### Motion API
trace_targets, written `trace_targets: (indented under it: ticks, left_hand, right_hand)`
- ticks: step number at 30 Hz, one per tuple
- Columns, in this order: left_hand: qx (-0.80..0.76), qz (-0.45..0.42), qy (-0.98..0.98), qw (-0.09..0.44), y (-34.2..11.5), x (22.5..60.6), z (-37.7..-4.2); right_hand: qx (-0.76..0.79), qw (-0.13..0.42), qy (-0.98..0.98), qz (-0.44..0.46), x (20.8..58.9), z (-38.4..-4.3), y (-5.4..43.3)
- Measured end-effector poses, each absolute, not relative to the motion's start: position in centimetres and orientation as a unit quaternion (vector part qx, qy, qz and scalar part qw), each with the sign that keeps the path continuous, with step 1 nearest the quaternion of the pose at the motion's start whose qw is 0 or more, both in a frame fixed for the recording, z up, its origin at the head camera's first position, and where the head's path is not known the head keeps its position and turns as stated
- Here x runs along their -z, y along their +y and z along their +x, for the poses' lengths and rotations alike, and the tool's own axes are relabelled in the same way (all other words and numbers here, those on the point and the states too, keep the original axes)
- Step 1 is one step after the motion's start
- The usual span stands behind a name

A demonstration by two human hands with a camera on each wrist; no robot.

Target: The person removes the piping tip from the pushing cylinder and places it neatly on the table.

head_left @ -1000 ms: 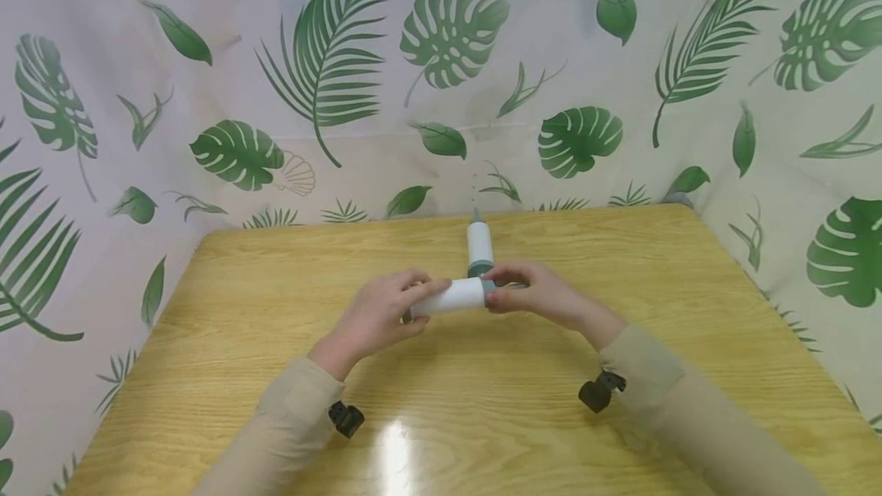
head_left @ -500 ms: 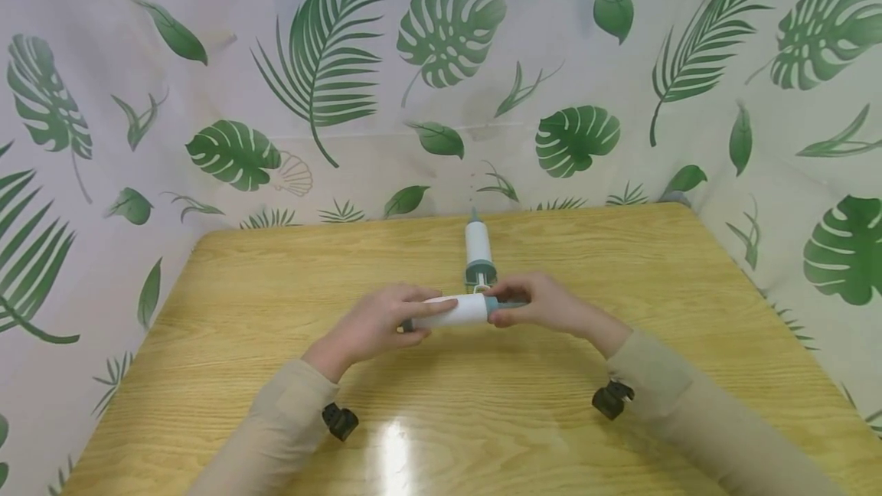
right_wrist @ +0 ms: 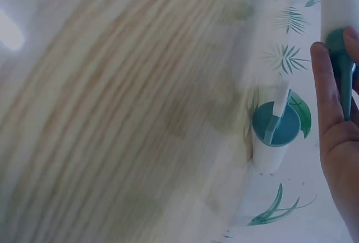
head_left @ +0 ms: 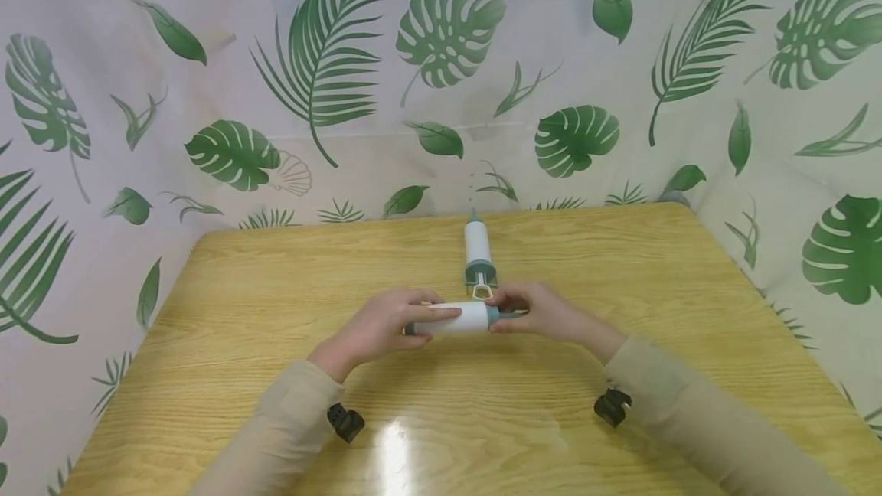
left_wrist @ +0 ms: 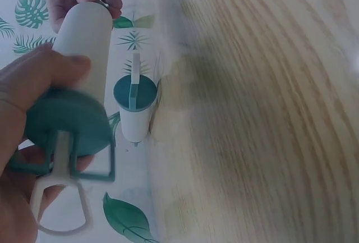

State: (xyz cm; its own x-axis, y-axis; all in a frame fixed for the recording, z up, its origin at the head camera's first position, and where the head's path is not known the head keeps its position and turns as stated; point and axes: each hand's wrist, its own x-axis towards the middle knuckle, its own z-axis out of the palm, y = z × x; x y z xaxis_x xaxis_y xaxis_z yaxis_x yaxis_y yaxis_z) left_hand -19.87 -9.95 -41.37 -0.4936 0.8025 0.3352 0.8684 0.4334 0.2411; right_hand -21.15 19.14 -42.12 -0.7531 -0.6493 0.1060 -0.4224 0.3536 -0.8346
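Observation:
My left hand grips the barrel of a large white syringe with teal ends, which lies crosswise between both hands above the table. Its teal flange and white plunger ring point back toward the left wrist in the left wrist view. At the other end, my right hand pinches the teal nozzle end, with the narrow tip running along the fingers. A second, similar syringe lies just beyond, its nozzle toward the wall and its plunger ring near the held barrel.
A wood-grain table spans the work area. Leaf-patterned white cloth hangs behind and at the sides. Each wrist carries a small black camera, such as the one on the left wrist.
Both hands have brought the held syringe a little nearer the body, uncovering the other syringe's plunger ring. More of the held nozzle tip shows between the right fingers.

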Motion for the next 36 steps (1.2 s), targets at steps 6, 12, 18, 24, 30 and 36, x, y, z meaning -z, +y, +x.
trace_targets:
  ticks: [6,12,18,24,30,36]
  left_hand:
    - [0.221,-0.478,-0.849,0.041,-9.8,41.5,-19.8]
    - [0.226,-0.472,-0.849,0.069,-9.8,41.9,-19.8]
    - [0.228,-0.474,-0.846,0.083,-10.0,42.3,-19.7]
    - [0.232,-0.468,-0.850,0.070,-10.1,42.3,-19.5]
    - [0.238,-0.467,-0.849,0.056,-10.2,42.4,-19.5]
    - [0.239,-0.462,-0.852,0.055,-10.2,42.6,-19.4]
  right_hand:
    - [0.443,0.073,0.825,-0.344,42.7,-20.9,19.0]
    - [0.454,0.084,0.826,-0.323,42.8,-20.5,18.8]
    - [0.458,0.137,0.829,-0.291,43.0,-20.5,19.0]
    - [0.481,0.232,0.803,-0.266,43.4,-20.8,19.1]
    - [0.492,0.246,0.795,-0.255,43.5,-20.7,19.0]
    - [0.478,0.176,0.819,-0.264,43.5,-20.2,19.1]
